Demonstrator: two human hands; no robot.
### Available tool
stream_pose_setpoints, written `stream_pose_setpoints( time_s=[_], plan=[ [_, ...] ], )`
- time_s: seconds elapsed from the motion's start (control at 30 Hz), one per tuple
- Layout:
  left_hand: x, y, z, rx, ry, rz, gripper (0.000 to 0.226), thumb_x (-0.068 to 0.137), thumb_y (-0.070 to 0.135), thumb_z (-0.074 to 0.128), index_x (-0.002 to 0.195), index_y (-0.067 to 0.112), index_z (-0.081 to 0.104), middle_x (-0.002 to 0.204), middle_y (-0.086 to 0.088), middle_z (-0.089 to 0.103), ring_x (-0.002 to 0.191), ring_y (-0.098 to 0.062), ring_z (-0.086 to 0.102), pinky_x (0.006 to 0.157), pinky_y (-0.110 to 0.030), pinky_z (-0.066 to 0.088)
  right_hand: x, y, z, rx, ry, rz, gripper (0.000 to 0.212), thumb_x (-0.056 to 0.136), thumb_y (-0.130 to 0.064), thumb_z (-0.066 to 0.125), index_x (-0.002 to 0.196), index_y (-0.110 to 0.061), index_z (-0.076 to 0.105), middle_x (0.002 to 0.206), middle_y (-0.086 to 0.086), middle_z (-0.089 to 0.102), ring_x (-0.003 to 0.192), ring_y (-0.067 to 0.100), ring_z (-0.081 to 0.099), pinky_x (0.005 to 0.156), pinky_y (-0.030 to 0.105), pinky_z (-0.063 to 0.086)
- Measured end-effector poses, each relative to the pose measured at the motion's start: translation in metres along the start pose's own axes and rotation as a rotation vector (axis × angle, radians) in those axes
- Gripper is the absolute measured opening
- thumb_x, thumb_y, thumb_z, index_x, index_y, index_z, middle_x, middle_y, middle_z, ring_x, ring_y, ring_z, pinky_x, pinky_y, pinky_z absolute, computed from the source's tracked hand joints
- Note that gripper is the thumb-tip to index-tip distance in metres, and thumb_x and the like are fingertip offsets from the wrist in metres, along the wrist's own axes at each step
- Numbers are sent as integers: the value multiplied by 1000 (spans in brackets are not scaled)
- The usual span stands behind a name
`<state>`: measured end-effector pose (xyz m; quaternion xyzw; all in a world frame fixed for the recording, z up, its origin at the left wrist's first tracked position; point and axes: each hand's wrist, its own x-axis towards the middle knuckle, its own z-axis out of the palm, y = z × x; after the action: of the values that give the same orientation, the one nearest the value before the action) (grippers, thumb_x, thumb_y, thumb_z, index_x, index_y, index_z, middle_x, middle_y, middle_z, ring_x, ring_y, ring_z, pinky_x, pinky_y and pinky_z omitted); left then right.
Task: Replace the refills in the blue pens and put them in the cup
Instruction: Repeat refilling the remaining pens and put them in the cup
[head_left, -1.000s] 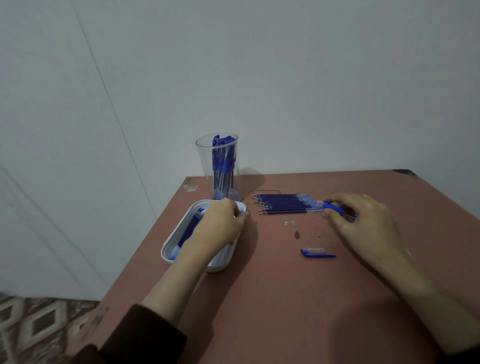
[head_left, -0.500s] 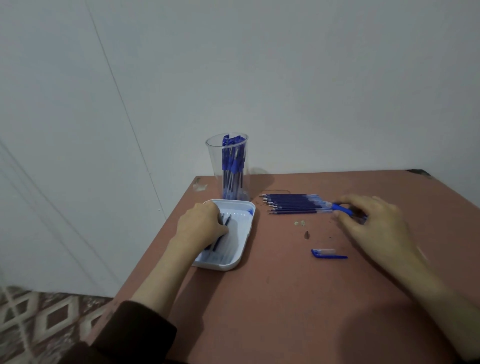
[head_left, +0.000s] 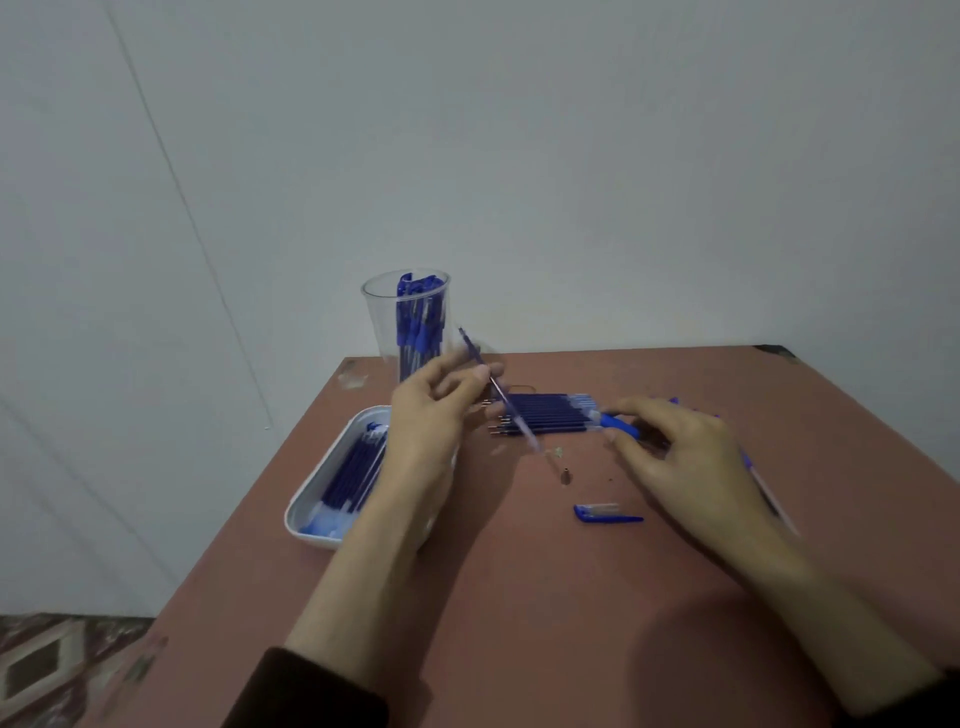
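My left hand (head_left: 431, 415) pinches a thin blue refill (head_left: 498, 392) and holds it slanted above the table, between the tray and the row of refills. A white tray (head_left: 322, 486) at the left holds several blue refills. Behind it a clear cup (head_left: 408, 317) stands with several blue pens inside. A row of blue refills (head_left: 545, 415) lies on the table. My right hand (head_left: 680, 457) grips a blue pen part (head_left: 621, 425) at that row's right end. A blue pen cap (head_left: 605, 513) lies in front.
The reddish-brown table (head_left: 571, 597) stands against a white wall, its left edge close to the tray. Small specks (head_left: 565, 474) lie near the refills. A pen barrel (head_left: 769, 488) pokes out from behind my right hand. Patterned floor shows at the bottom left.
My left hand has left the tray, rising to the right with one refill pinched in it. My right hand has stayed at the right end of the refill row.
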<state>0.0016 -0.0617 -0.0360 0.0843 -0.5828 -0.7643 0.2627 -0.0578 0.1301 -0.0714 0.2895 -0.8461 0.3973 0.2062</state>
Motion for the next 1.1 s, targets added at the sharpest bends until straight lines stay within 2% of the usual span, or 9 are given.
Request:
stream_pose_setpoints(
  time_s=[0.1, 0.23, 0.33, 0.6, 0.8, 0.93, 0.97, 1.03, 1.1],
  plan=[
    [-1, -17, 18, -204, 57, -72, 19, 91, -5, 52, 105, 5, 60, 87, -5, 64, 72, -8, 66, 65, -18, 56, 1, 2, 1, -9, -16, -23, 16, 83, -19, 67, 98, -24, 70, 89, -15, 69, 77, 0, 60, 73, 11, 44],
    [-1, -26, 25, -321, 107, -69, 24, 92, -5, 50, 115, 0, 54, 86, -6, 61, 73, -9, 64, 69, -20, 58, 1, 0, 1, -34, 17, -40, 14, 83, -19, 67, 96, -24, 70, 85, -15, 68, 75, 2, 59, 71, 17, 44],
    [-2, -27, 26, -325, 111, -69, 21, 92, -6, 50, 112, 1, 54, 84, -6, 60, 77, -11, 63, 71, -22, 58, 1, 0, 1, -29, 24, -52, 14, 83, -19, 67, 96, -24, 70, 84, -15, 68, 78, 6, 62, 72, 24, 47],
    [-2, -30, 26, -302, 106, -74, 15, 92, -6, 51, 103, 3, 56, 82, -6, 60, 72, -9, 64, 70, -21, 58, 1, 1, 0, -34, 2, -65, 15, 83, -19, 67, 96, -26, 70, 82, -15, 66, 74, 5, 59, 69, 25, 47],
    [-6, -36, 31, -248, -30, -115, 12, 90, -6, 54, 96, 4, 58, 85, -10, 64, 73, -11, 68, 74, -23, 58, 0, -1, 1, -16, 10, -79, 15, 83, -22, 69, 97, -26, 70, 83, -14, 67, 73, 6, 60, 69, 29, 51],
    [-8, -42, 32, -27, -217, -89, 18, 87, -2, 61, 102, 9, 65, 92, -6, 72, 81, -13, 70, 67, -21, 55, 3, -2, 1, 108, 45, -15, 15, 84, -19, 68, 97, -26, 69, 75, -20, 63, 71, -1, 58, 64, 10, 43],
    [-8, -45, 30, 70, -227, -60, 20, 86, 0, 64, 100, 13, 67, 93, -4, 72, 83, -12, 69, 68, -22, 55, 4, -1, 0, 186, 61, 22, 14, 84, -19, 67, 94, -28, 69, 71, -17, 63, 67, 1, 57, 63, 11, 43],
    [-6, -49, 25, 355, -212, 28, 17, 82, 10, 71, 91, 24, 72, 85, 5, 73, 81, -10, 69, 75, -31, 57, 8, -1, -3, 390, 94, 139, 11, 86, -20, 65, 91, -29, 69, 68, -7, 64, 61, 8, 55, 61, 24, 48],
    [-4, -49, 19, 635, -238, 108, 10, 78, 22, 74, 81, 31, 72, 75, 12, 71, 76, -8, 67, 78, -32, 56, 12, -2, -9, 583, 106, 249, 11, 89, -18, 61, 91, -26, 68, 68, -2, 65, 58, 10, 54, 56, 28, 47]
  ],
)
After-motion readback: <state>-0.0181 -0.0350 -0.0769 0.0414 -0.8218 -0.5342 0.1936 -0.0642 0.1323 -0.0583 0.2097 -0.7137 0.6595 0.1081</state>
